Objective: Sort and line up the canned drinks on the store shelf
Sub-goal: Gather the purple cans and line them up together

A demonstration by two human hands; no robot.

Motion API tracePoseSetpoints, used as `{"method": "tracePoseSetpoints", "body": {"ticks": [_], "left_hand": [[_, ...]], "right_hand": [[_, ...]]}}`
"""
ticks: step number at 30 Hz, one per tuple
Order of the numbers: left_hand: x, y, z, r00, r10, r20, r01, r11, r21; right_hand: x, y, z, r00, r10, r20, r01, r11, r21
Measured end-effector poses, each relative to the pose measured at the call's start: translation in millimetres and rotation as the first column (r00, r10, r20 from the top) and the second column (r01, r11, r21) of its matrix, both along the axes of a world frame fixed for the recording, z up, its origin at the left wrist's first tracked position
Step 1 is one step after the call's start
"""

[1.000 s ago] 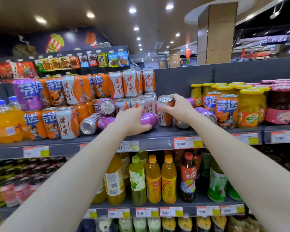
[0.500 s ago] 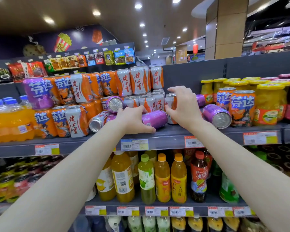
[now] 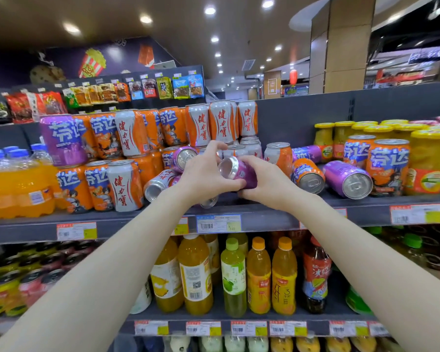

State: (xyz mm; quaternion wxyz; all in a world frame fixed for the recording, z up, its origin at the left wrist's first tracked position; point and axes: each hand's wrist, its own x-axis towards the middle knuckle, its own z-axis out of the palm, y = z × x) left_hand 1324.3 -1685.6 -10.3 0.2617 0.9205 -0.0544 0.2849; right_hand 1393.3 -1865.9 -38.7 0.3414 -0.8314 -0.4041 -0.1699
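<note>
A purple can (image 3: 239,171) is tilted above the dark shelf (image 3: 264,217), its silver end pointing up and left. My left hand (image 3: 203,174) and my right hand (image 3: 267,181) both grip it, one from each side. Another purple can (image 3: 186,157) lies on its side just behind my left hand, and a white-orange can (image 3: 158,184) lies below it. To the right, an orange can (image 3: 308,175) and a purple can (image 3: 347,179) lie on their sides. One white-orange can (image 3: 278,154) stands upright behind my right hand.
Stacked upright orange, white-orange and purple cans (image 3: 127,133) fill the shelf's left side. Orange soda bottles (image 3: 15,184) stand far left, yellow-lidded jars (image 3: 429,158) far right. Juice bottles (image 3: 234,275) line the shelf below. Price tags (image 3: 219,223) run along the shelf edge.
My right hand left the white-orange can standing upright and came to the purple can. Both hands lifted that can off the shelf and tilted it.
</note>
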Motion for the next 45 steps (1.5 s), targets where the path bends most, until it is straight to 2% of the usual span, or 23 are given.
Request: {"method": "tracePoseSetpoints", "body": {"ticks": [3, 8, 11, 14, 16, 19, 22, 27, 29, 31, 33, 36, 39, 45], "left_hand": [[-1.4, 4.2, 2.3, 0.998, -0.054, 0.015, 0.054, 0.998, -0.025], [-5.8, 15.4, -0.2, 0.995, -0.093, 0.035, 0.091, 0.994, 0.056], [-5.8, 20.1, -3.4, 0.992, -0.113, 0.059, 0.112, 0.993, 0.035], [-6.4, 20.2, -1.1, 0.993, -0.107, 0.057, 0.107, 0.994, -0.010], [-6.9, 18.4, 0.9, 0.994, -0.095, 0.049, 0.096, 0.995, -0.021], [-4.4, 15.3, -0.5, 0.996, -0.070, 0.051, 0.072, 0.997, -0.035], [-1.8, 11.6, -4.5, 0.996, -0.074, 0.044, 0.077, 0.996, -0.051], [-2.8, 9.8, -9.7, 0.993, -0.105, 0.055, 0.102, 0.993, 0.054], [-1.3, 11.7, -11.1, 0.991, -0.110, 0.075, 0.108, 0.994, 0.025], [-0.8, 12.5, -11.0, 0.989, -0.123, 0.081, 0.125, 0.992, -0.028], [-1.4, 12.2, -9.6, 0.986, -0.152, 0.066, 0.158, 0.983, -0.092], [-0.5, 12.9, -8.7, 0.981, -0.188, 0.039, 0.192, 0.969, -0.155], [0.9, 12.6, -8.4, 0.982, -0.190, 0.024, 0.191, 0.967, -0.168], [-0.1, 7.9, -8.9, 0.986, -0.156, 0.059, 0.161, 0.981, -0.104]], "right_hand": [[-2.4, 2.9, -0.2, 0.995, -0.003, -0.099, 0.013, 0.994, 0.105], [1.5, 4.1, -3.6, 0.947, -0.129, -0.293, 0.112, 0.991, -0.076], [2.5, 4.3, -1.9, 0.935, -0.127, -0.332, 0.129, 0.991, -0.014], [-2.1, 4.6, 0.3, 0.941, -0.090, -0.327, 0.167, 0.962, 0.215], [-4.3, 5.5, -0.7, 0.962, -0.042, -0.269, 0.141, 0.922, 0.360], [-2.5, 4.4, -3.9, 0.986, -0.006, -0.169, 0.086, 0.880, 0.468], [1.0, 1.3, -5.5, 0.996, -0.008, -0.093, 0.049, 0.893, 0.448], [-0.9, -0.7, -5.7, 0.999, 0.044, -0.031, -0.026, 0.900, 0.436], [-0.8, -0.4, -5.9, 0.992, 0.098, -0.085, -0.044, 0.869, 0.492], [-2.8, -0.6, -3.9, 0.961, 0.183, -0.209, -0.025, 0.806, 0.591], [-2.6, -2.0, -1.7, 0.931, 0.232, -0.283, -0.014, 0.794, 0.607], [-2.8, -3.2, -0.5, 0.917, 0.262, -0.300, -0.056, 0.829, 0.556], [-2.0, -2.8, -0.4, 0.892, 0.302, -0.337, -0.052, 0.808, 0.586], [0.7, -5.5, -2.4, 0.921, 0.232, -0.314, -0.028, 0.841, 0.541]]}}
